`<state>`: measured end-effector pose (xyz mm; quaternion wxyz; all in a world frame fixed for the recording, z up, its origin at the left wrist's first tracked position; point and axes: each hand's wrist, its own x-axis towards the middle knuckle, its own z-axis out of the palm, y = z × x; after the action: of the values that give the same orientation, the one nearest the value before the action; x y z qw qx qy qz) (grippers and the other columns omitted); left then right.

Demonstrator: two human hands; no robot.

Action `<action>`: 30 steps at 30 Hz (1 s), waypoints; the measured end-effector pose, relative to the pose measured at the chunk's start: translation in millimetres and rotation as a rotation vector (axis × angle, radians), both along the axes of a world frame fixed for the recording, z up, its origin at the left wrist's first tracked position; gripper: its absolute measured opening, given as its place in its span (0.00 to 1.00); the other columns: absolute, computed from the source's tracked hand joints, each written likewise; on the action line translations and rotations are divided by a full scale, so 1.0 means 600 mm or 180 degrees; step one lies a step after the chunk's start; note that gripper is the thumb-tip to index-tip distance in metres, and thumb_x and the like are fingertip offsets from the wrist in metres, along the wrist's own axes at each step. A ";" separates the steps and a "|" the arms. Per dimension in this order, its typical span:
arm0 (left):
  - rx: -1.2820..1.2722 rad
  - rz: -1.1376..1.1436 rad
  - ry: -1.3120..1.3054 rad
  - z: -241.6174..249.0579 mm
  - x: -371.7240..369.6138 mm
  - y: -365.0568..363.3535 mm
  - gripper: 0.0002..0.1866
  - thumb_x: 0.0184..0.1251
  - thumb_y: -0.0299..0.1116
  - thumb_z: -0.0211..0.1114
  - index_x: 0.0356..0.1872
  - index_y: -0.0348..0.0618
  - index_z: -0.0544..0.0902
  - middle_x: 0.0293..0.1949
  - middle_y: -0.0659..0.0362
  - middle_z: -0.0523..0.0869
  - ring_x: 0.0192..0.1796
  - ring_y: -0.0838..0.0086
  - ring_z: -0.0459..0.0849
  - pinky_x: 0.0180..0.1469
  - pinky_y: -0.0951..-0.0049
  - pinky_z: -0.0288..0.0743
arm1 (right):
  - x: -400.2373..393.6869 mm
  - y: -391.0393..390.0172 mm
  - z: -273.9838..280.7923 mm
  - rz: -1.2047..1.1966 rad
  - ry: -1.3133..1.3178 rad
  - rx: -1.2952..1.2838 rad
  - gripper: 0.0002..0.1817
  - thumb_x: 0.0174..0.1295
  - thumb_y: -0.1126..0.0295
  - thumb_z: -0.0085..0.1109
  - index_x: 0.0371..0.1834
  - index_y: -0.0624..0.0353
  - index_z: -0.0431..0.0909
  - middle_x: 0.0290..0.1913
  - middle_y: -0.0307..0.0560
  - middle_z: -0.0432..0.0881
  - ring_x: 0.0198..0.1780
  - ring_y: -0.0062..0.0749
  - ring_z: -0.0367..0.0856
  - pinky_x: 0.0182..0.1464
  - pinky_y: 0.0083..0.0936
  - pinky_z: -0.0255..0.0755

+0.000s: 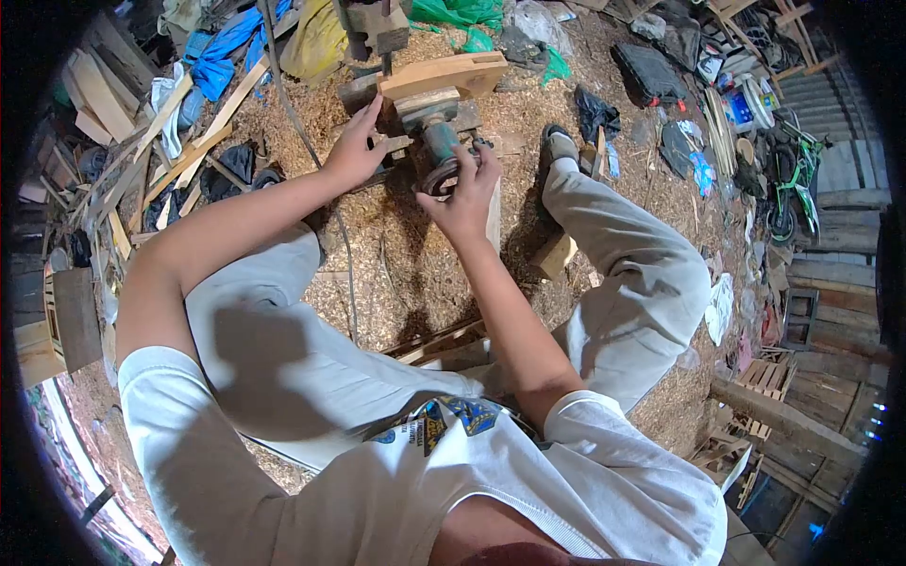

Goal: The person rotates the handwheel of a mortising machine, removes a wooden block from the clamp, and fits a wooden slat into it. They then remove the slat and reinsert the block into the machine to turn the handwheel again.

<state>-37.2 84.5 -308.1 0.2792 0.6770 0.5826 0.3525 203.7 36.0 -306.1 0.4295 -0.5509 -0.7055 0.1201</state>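
Note:
A curved wooden piece (453, 75) lies across the machine near the top centre, under a dark vertical drill bit. Below it stands a green metal clamp (441, 141) with a round dark handwheel (444, 177) at its near end. My left hand (357, 151) is at the left of the wood, its index finger pointing up to the wood's left end and the thumb spread apart. My right hand (466, 200) has its fingers curled around the handwheel, thumb at its left side.
Wood shavings (396, 264) cover the ground. A dark cable (326, 189) runs down left of the machine. A black case (649, 75) lies at the upper right, and a green bicycle (797, 184) stands at the far right. Planks (203, 146) are piled at left.

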 end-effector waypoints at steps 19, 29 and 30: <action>-0.0016 0.0052 -0.0034 -0.006 -0.004 0.003 0.47 0.72 0.28 0.68 0.89 0.49 0.55 0.82 0.45 0.68 0.62 0.58 0.83 0.58 0.66 0.82 | -0.010 0.004 -0.010 -0.0168 0.0577 -0.0198 0.58 0.46 0.55 0.89 0.75 0.65 0.59 0.70 0.64 0.61 0.72 0.58 0.64 0.75 0.51 0.61; -0.0139 0.0108 0.0001 -0.010 -0.006 0.006 0.47 0.72 0.30 0.69 0.89 0.52 0.55 0.82 0.44 0.68 0.64 0.56 0.84 0.60 0.66 0.81 | -0.011 0.001 -0.007 -0.0318 0.1112 -0.0101 0.54 0.46 0.53 0.88 0.73 0.59 0.63 0.67 0.65 0.63 0.70 0.65 0.64 0.75 0.57 0.61; -0.0131 0.0126 0.0085 -0.008 -0.006 0.006 0.47 0.72 0.30 0.69 0.89 0.52 0.55 0.82 0.44 0.67 0.64 0.56 0.84 0.60 0.66 0.81 | -0.009 -0.002 -0.007 -0.0191 0.0705 -0.0035 0.54 0.46 0.54 0.88 0.73 0.59 0.63 0.67 0.65 0.63 0.70 0.64 0.64 0.75 0.57 0.61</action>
<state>-40.5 88.2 -313.1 0.2782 0.6641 0.6067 0.3369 198.4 34.9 -310.1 0.5052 -0.5574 -0.6362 0.1711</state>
